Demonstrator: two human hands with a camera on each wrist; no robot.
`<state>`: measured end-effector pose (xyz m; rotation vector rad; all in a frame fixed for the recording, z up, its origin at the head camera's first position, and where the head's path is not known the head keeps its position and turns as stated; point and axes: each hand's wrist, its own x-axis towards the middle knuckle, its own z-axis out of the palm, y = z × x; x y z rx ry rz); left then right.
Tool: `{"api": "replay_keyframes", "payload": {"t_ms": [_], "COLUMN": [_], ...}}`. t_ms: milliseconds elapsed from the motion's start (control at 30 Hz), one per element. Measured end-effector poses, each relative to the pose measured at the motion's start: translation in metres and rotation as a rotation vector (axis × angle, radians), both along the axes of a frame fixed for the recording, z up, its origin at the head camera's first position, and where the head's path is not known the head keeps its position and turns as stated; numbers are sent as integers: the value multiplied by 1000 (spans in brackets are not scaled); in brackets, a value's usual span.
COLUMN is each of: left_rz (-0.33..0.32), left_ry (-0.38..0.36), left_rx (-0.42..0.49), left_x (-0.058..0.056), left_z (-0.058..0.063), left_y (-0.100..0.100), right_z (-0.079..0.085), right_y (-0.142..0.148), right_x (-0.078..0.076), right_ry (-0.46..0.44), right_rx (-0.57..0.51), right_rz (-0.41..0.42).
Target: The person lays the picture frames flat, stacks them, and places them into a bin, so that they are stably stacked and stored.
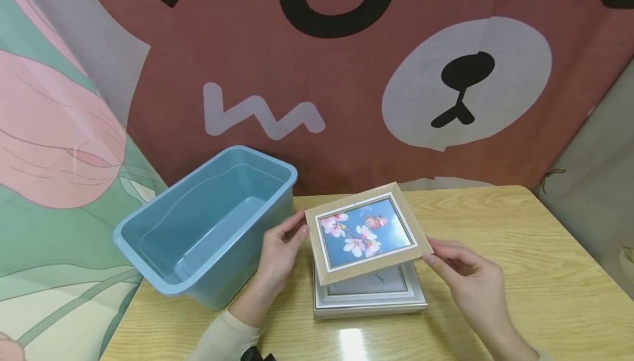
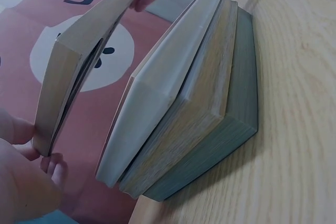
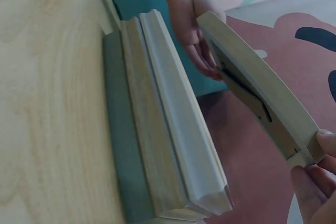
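Note:
A beige picture frame with a blossom and butterfly print is held tilted above a stack of other frames. My left hand pinches its left edge between thumb and fingers. At its right corner my right hand does the same. Below lies a silver frame, partly hidden by the held one. The left wrist view shows the stack's side: a white-silver frame on top, a wood-toned one in the middle, a grey-green one at the bottom. The held frame's brown back faces down in the right wrist view.
A blue plastic bin stands on the table at the left, close beside my left forearm. The wooden table reaches to the right and front. Behind it hangs a red cloth printed with a cartoon bear.

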<state>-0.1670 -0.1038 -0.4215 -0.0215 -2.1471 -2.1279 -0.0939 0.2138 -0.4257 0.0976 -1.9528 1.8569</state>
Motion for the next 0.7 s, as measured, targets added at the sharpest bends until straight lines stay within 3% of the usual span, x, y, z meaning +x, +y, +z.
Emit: {"api": "replay_keyframes", "payload": {"t_ms": [233, 500, 700], "left_rz": [-11, -29, -55], "left_ry": [16, 29, 38], "left_rx": [-36, -96, -112], "left_x": [0, 1, 0], "left_z": [-2, -2, -4], "left_y": [1, -1, -3], "right_z": [-5, -12, -18], "right_y": [2, 0, -4], "right_x": [7, 14, 19], "right_ry": [-70, -90, -112], "right_rx": [102, 165, 139], "right_rz": [-32, -62, -58]}}
